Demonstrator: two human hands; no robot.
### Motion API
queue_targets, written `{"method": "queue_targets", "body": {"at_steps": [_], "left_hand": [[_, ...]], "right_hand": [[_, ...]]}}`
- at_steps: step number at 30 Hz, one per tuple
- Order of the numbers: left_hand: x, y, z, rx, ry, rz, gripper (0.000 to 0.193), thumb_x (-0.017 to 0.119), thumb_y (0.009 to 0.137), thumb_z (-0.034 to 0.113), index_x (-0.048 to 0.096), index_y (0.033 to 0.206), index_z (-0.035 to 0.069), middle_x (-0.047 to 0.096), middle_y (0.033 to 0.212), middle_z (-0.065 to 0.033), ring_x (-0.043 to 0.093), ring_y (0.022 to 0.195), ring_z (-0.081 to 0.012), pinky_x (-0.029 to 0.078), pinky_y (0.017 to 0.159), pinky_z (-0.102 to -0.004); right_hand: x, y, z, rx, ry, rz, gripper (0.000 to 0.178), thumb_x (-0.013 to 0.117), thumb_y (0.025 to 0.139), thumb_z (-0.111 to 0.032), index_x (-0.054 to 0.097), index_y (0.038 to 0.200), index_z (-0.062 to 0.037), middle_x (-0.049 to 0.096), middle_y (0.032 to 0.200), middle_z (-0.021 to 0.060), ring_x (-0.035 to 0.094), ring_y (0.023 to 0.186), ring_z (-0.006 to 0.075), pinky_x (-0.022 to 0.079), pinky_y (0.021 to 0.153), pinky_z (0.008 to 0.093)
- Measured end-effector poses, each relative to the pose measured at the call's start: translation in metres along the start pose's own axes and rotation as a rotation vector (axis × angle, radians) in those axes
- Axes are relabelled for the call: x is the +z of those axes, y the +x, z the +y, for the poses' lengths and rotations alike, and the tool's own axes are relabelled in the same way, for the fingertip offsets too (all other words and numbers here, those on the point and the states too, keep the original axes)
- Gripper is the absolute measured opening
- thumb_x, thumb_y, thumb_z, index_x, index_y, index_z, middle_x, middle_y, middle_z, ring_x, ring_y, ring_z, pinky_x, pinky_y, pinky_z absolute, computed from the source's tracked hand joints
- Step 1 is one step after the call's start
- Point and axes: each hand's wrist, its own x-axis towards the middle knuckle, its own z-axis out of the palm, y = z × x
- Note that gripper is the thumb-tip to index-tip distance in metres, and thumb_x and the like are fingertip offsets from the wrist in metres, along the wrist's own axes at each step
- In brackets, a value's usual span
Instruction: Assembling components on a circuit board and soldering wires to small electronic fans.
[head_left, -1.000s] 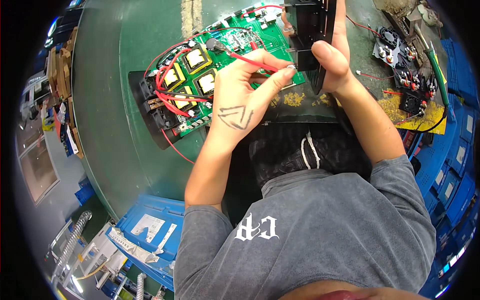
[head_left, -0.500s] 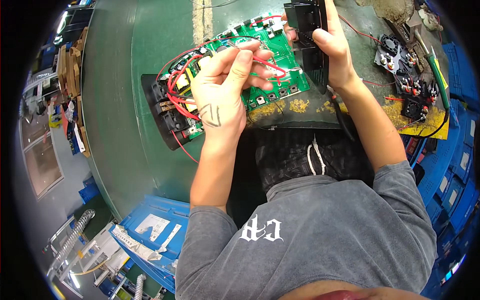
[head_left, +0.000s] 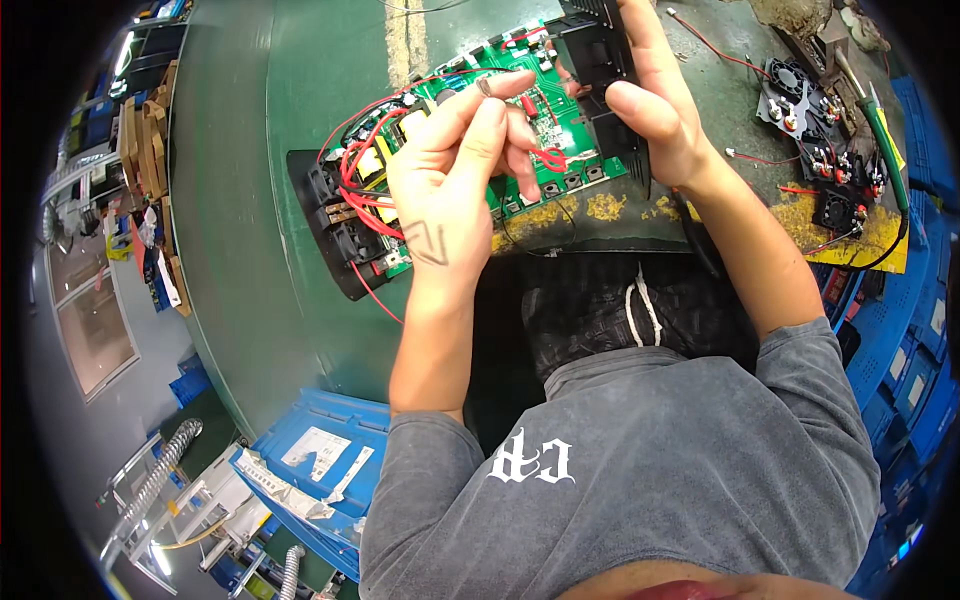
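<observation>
The left hand [head_left: 455, 190] hovers over a green circuit board [head_left: 470, 130] that lies tilted on the green counter [head_left: 260, 150], its fingers bunched together and its grip pinched shut on a red wire [head_left: 545, 158] that curls in a small loop just below the fingertips. More red wires [head_left: 360, 175] arc across the left part of the board, running from the yellow and black parts there toward the hand. The board sits on a black base [head_left: 335, 250] whose edge shows at the lower left, with dark round parts mounted along that side. The right hand [head_left: 655, 110] is at the right end of the board, its grip closed around a black block-shaped part [head_left: 600, 60] that stands along the board's edge; the thumb presses on the near face and the fingers wrap over the top. How the block joins the board cannot be told. A thin black wire [head_left: 545, 235] hangs in a loop off the near edge of the board, over the counter's rim. Well apart to the right, on a yellowed patch of the counter, lie several small black fans [head_left: 800, 90] with red leads, and beside them a green-handled tool [head_left: 880, 130] with a black cord. Blue crates [head_left: 310, 450] stand on the floor at the lower left, below the counter.
</observation>
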Motion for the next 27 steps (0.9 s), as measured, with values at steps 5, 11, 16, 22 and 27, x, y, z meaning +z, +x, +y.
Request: {"method": "queue_targets", "body": {"at_steps": [5, 11, 16, 22, 27], "left_hand": [[-0.008, 0.002, 0.002, -0.063, -0.173, -0.017, 0.038, 0.049, 0.11, 0.023, 0.069, 0.119, -0.008, 0.067, 0.084, -0.0076, 0.06, 0.064, -0.0128, 0.054, 0.055, -0.0275], [-0.026, 0.01, 0.005, -0.06, 0.047, -0.279, 0.034, 0.057, 0.107, 0.025, 0.069, 0.089, -0.002, 0.067, 0.086, -0.0073, 0.059, 0.066, -0.0123, 0.05, 0.06, -0.0257], [-0.019, 0.007, 0.013, 0.082, 0.574, -0.255, 0.021, 0.066, 0.1, 0.016, 0.069, 0.087, -0.001, 0.062, 0.08, -0.0064, 0.06, 0.074, -0.0179, 0.047, 0.067, -0.0319], [-0.02, 0.004, 0.013, 0.145, 0.819, -0.279, 0.017, 0.064, 0.1, 0.011, 0.065, 0.09, -0.002, 0.061, 0.078, -0.002, 0.054, 0.07, -0.0118, 0.043, 0.065, -0.0265], [-0.015, 0.005, 0.017, 0.197, 0.896, -0.287, 0.014, 0.067, 0.097, 0.009, 0.066, 0.088, -0.002, 0.062, 0.079, -0.0049, 0.057, 0.073, -0.0161, 0.045, 0.067, -0.029]], "right_hand": [[-0.006, 0.002, -0.005, 0.032, -0.03, 0.013, 0.095, 0.068, 0.084, -0.036, 0.019, 0.159, -0.0042, 0.049, 0.143, 0.0172, 0.049, 0.131, 0.0253, 0.038, 0.111, 0.0408], [-0.007, 0.003, -0.001, 0.019, 0.074, -0.046, 0.096, 0.074, 0.082, -0.036, 0.025, 0.158, -0.004, 0.05, 0.142, 0.0169, 0.052, 0.129, 0.0249, 0.039, 0.111, 0.0405], [-0.014, -0.002, -0.009, 0.115, -0.096, -0.144, 0.103, 0.079, 0.079, -0.035, 0.024, 0.159, -0.0009, 0.05, 0.143, 0.0158, 0.054, 0.126, 0.0237, 0.041, 0.109, 0.0393], [-0.011, -0.001, -0.006, 0.068, -0.203, -0.213, 0.107, 0.08, 0.078, -0.037, 0.024, 0.159, 0.0028, 0.05, 0.143, 0.0151, 0.055, 0.124, 0.0228, 0.043, 0.107, 0.0385], [-0.012, -0.001, -0.007, 0.047, -0.217, -0.213, 0.106, 0.079, 0.078, -0.035, 0.024, 0.159, 0.004, 0.05, 0.144, 0.0159, 0.054, 0.126, 0.0225, 0.042, 0.108, 0.038]]}}
